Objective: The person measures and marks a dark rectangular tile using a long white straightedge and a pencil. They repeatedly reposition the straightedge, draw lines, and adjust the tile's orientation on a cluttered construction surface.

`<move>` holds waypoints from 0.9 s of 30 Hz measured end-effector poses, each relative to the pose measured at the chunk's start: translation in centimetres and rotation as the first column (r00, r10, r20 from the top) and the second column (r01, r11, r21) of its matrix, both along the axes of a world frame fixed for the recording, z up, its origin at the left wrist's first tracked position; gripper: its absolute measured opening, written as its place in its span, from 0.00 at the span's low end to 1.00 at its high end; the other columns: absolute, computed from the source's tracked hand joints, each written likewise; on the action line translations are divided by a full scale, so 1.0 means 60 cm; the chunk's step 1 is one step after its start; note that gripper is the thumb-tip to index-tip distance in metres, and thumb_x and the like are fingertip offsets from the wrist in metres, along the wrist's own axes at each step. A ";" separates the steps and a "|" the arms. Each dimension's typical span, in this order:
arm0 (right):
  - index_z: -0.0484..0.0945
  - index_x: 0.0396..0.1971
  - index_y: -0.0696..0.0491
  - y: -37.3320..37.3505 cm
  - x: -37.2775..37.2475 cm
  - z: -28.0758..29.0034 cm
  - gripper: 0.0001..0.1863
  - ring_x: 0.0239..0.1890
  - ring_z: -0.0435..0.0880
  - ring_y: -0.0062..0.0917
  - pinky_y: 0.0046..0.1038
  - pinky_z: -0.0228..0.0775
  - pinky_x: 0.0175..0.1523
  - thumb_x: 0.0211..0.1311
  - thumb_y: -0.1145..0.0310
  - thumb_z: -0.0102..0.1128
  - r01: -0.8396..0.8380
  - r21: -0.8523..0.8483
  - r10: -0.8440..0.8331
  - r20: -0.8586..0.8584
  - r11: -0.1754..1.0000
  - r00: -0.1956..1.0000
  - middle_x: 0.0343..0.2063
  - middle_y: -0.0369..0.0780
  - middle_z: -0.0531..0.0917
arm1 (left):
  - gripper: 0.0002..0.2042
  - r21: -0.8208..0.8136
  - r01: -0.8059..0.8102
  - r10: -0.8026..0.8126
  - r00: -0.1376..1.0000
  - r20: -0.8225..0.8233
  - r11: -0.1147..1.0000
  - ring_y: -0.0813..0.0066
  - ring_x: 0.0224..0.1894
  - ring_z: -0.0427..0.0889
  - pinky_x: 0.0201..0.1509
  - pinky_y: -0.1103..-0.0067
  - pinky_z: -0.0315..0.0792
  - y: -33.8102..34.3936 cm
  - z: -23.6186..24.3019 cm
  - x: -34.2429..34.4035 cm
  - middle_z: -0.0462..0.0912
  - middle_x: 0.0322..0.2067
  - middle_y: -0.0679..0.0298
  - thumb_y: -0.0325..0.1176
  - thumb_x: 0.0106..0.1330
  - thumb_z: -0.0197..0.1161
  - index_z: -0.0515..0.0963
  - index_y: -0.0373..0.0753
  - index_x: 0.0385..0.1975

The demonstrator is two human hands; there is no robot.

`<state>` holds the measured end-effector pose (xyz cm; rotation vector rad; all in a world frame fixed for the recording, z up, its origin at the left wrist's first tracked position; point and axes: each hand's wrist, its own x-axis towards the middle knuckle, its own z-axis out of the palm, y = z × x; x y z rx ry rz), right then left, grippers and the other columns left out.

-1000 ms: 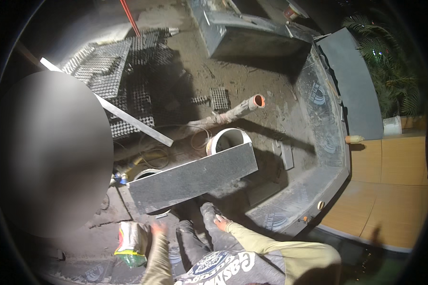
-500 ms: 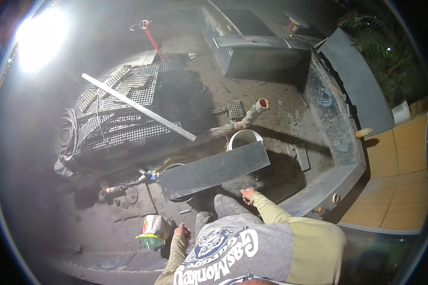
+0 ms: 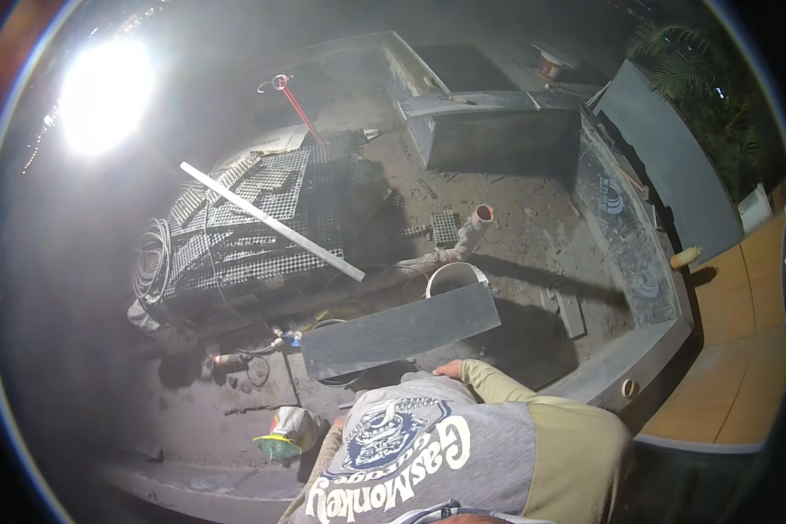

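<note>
A long dark grey slab (image 3: 402,330) lies across two buckets in front of me; the white rim of the right-hand bucket (image 3: 445,272) shows behind it. My right hand (image 3: 448,369) lies near the slab's front edge, against my knee, its fingers stretched and holding nothing I can see. My left hand (image 3: 338,423) is low beside my body, mostly hidden by my sleeve and shirt, so its fingers do not show. Closest to it is a whitish bag (image 3: 293,428) with a green and yellow end, lying on the dusty floor.
Black plastic grid panels (image 3: 262,244) are stacked at the left, with a pale bar (image 3: 271,220) across them. Beside them lies a wire coil (image 3: 152,262). An orange-mouthed pipe (image 3: 473,229) rises behind the bucket. Low walls (image 3: 620,218) edge the right, and a bright lamp (image 3: 106,96) glares.
My body has leaned forward, covering most of my knees. My right hand has gone from above the floor to against my knee. My left hand has slipped mostly out of sight.
</note>
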<state>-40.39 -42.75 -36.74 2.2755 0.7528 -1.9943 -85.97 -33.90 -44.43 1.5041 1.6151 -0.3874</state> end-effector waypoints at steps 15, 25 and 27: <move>0.82 0.55 0.43 -0.018 0.070 0.063 0.32 0.54 0.76 0.34 0.38 0.69 0.55 0.56 0.39 0.60 0.074 -0.110 -0.092 -0.171 0.991 0.981 0.56 0.40 0.80 | 0.21 0.065 0.049 -0.049 0.999 -0.003 0.997 0.45 0.43 0.84 0.49 0.58 0.74 0.026 -0.013 0.044 0.85 0.39 0.46 0.59 0.64 0.55 0.79 0.49 0.41; 0.82 0.52 0.57 -0.065 0.091 -0.149 0.40 0.63 0.76 0.39 0.33 0.65 0.65 0.55 0.34 0.57 0.064 0.165 -0.095 0.187 0.984 0.978 0.58 0.51 0.78 | 0.18 0.092 0.103 -0.107 0.994 0.035 0.990 0.45 0.42 0.84 0.48 0.58 0.74 0.039 -0.021 0.091 0.85 0.39 0.45 0.58 0.64 0.54 0.78 0.53 0.42; 0.81 0.53 0.58 -0.091 0.059 -0.176 0.40 0.64 0.75 0.41 0.33 0.63 0.67 0.56 0.35 0.54 0.134 0.216 -0.177 0.191 0.967 0.966 0.57 0.52 0.79 | 0.18 0.093 0.141 -0.142 0.990 0.003 0.986 0.45 0.42 0.84 0.48 0.58 0.74 0.046 -0.016 0.078 0.85 0.39 0.45 0.57 0.64 0.54 0.78 0.54 0.43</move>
